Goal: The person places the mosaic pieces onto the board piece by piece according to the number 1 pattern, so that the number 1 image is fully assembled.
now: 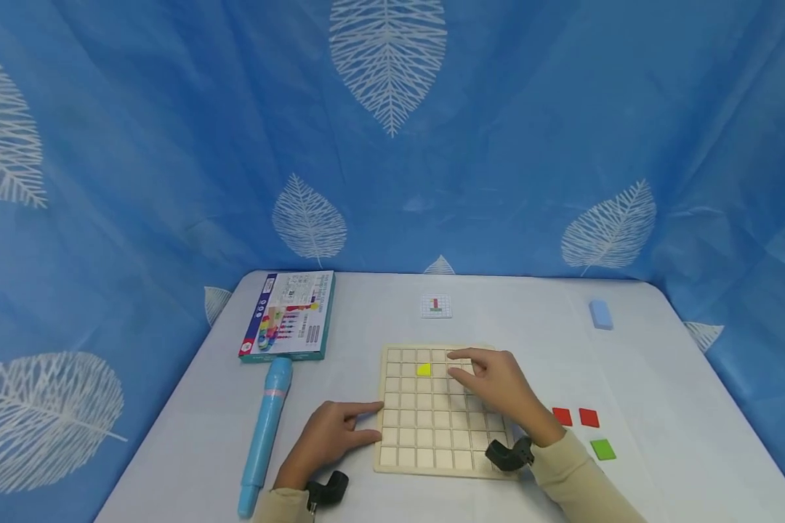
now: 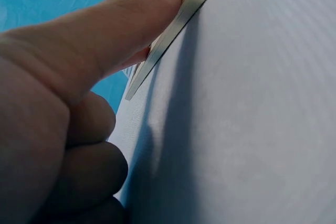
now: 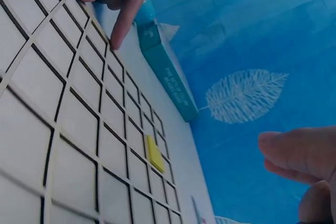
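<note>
A wooden grid board (image 1: 425, 457) lies flat on the white table, with one yellow square tile (image 1: 424, 370) in a cell near its far side. My left hand (image 1: 330, 432) steadies the board's left edge, its thumb (image 2: 126, 30) and index finger extended against the rim and the other fingers folded. Over the board's far right part hovers my right hand (image 1: 504, 381), thumb and index finger apart, with nothing seen between them. In the right wrist view the yellow tile (image 3: 154, 153) shows beyond bare cells. The right hand and wrist hide some cells on that side.
Right of the board lie two red tiles (image 1: 589, 417) and a green tile (image 1: 603, 449), near my right sleeve. A small patterned card (image 1: 436, 306) and a blue block (image 1: 600, 314) lie farther back. On the left are a box (image 1: 288, 316) and a long light-blue tube (image 1: 264, 428).
</note>
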`<action>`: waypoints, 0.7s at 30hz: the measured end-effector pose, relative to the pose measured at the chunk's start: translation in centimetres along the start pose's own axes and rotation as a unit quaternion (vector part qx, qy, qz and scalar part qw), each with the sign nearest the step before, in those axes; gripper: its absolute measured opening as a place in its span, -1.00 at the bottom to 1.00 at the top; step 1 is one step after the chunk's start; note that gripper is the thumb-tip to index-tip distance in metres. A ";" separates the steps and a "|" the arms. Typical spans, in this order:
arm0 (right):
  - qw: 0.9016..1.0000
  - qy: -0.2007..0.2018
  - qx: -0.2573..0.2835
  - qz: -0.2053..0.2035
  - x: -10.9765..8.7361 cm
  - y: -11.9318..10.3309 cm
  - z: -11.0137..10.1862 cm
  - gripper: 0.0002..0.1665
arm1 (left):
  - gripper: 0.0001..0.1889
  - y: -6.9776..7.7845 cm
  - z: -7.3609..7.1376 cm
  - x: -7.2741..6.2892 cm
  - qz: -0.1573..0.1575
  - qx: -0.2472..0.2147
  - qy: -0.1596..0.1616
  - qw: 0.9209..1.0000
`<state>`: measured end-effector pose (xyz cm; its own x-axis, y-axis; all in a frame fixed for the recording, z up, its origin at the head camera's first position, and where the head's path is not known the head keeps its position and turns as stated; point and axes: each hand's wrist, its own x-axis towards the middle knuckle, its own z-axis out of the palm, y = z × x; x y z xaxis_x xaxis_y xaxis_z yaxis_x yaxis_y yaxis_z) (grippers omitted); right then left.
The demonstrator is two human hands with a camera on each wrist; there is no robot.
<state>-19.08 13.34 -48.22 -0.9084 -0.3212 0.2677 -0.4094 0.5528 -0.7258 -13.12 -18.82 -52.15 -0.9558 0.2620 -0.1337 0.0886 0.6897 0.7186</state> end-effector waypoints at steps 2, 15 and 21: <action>1.000 0.000 -0.009 0.003 -0.8 0.0 -1.1 -0.68 | -0.46 0.1 0.1 -0.1 0.000 0.003 -0.003 1.000; 0.993 0.026 -0.058 0.102 -5.9 2.6 -6.7 -0.65 | -0.46 0.0 0.4 -0.4 0.002 0.011 0.004 1.000; 0.985 0.024 -0.071 0.152 -8.1 4.4 -6.9 -0.65 | -0.46 0.2 0.3 -0.4 -0.001 0.017 0.007 1.000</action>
<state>-14.14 23.62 -49.21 -0.9926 -0.0886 0.0832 -0.1215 0.7214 -0.6817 -12.68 -18.62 -52.13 -0.9597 0.2518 -0.1249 0.0968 0.7133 0.6941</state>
